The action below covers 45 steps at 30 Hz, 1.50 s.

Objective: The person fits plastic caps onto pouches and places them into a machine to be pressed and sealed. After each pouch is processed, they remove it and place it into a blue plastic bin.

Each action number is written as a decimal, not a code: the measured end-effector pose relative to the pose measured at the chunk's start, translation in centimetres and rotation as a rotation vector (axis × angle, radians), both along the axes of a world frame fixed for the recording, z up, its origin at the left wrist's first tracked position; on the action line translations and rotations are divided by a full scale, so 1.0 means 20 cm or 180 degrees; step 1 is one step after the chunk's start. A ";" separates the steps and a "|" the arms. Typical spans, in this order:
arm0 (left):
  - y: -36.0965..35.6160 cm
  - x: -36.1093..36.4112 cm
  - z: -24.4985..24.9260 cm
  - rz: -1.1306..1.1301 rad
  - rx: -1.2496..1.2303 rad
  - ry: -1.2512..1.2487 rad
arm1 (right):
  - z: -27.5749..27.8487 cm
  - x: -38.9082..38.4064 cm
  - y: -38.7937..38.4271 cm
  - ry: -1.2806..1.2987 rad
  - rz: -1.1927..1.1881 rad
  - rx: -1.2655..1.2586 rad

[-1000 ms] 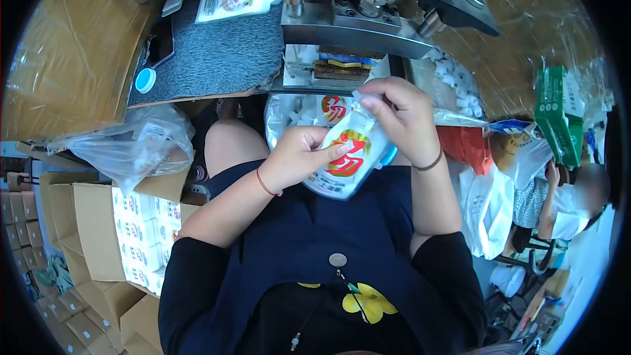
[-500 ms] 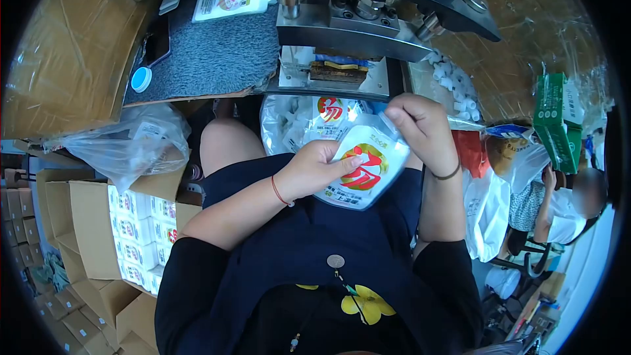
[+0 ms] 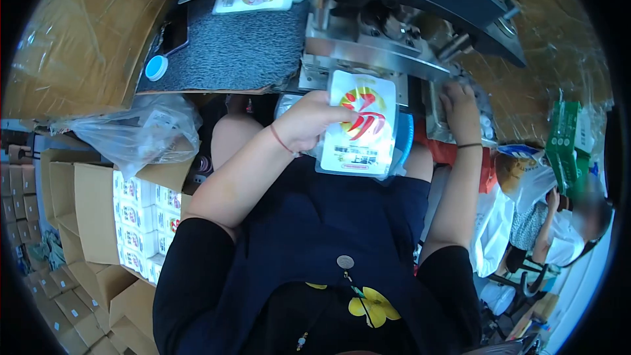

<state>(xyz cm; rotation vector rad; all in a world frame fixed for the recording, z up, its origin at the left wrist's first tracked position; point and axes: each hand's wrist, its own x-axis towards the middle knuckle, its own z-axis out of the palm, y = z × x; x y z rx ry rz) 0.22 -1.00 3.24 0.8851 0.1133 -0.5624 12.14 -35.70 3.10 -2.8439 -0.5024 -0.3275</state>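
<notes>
Now the left hand [image 3: 307, 122] holds a pouch [image 3: 363, 137]; a carton [image 3: 92, 220] holds white boxes [image 3: 141, 220].

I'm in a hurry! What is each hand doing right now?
Left hand: closed, holding the pouch.
Right hand: by the machine; open or closed cannot be told.

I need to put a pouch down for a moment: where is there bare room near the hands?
The grey mat is mostly bare between the blue cap and the machine. It is crowded at the machine's front, where the left hand holds a pouch and the right hand reaches beside it; a plastic bag fills the left.
</notes>
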 end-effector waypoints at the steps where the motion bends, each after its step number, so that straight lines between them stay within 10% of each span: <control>1: -0.01 0.00 -0.02 0.0021 -0.0086 -0.0086 | 0.02 -0.02 0.01 0.0019 -0.0008 -0.0018; 7: 0.26 -0.18 -0.02 0.1060 0.1223 -0.0609 | -0.11 -0.03 -0.08 -0.0443 -0.0124 0.0351; 10: 0.77 -0.40 -0.12 0.0618 0.4712 -0.1474 | -0.11 -0.03 -0.09 -0.0618 -0.0034 0.0464; 13: 1.30 -0.58 -0.33 -0.0029 0.6412 0.0454 | -0.13 -0.03 -0.07 -0.0602 -0.0188 0.0537; 17: 1.94 -0.69 -0.61 0.1425 0.8427 0.0098 | -0.13 0.01 -0.08 -0.0581 -0.0423 0.0207; 23: 2.31 -0.63 -0.93 0.0906 0.7671 0.0711 | -0.14 -0.02 -0.07 -0.0927 -0.0477 0.0279; 29: 1.30 -0.67 -0.41 0.3438 0.7406 -0.2746 | -0.16 -0.04 -0.05 -0.1254 -0.0523 0.0294; 33: 0.51 -0.74 -0.26 0.1087 0.6154 -0.3903 | -0.08 -0.11 0.02 -0.1261 -0.0475 0.0171; 34: 0.37 -0.68 -0.30 0.1422 0.5325 -0.4810 | -0.07 -0.11 0.03 -0.1263 -0.0462 0.0191; 36: 0.18 -0.51 -0.35 0.0310 0.4437 -0.4495 | -0.06 -0.07 0.08 -0.1185 -0.0450 0.0350; 45: 0.42 -0.54 0.88 -0.1312 0.2613 -0.4990 | -0.09 -0.14 0.05 -0.1348 -0.0549 0.0982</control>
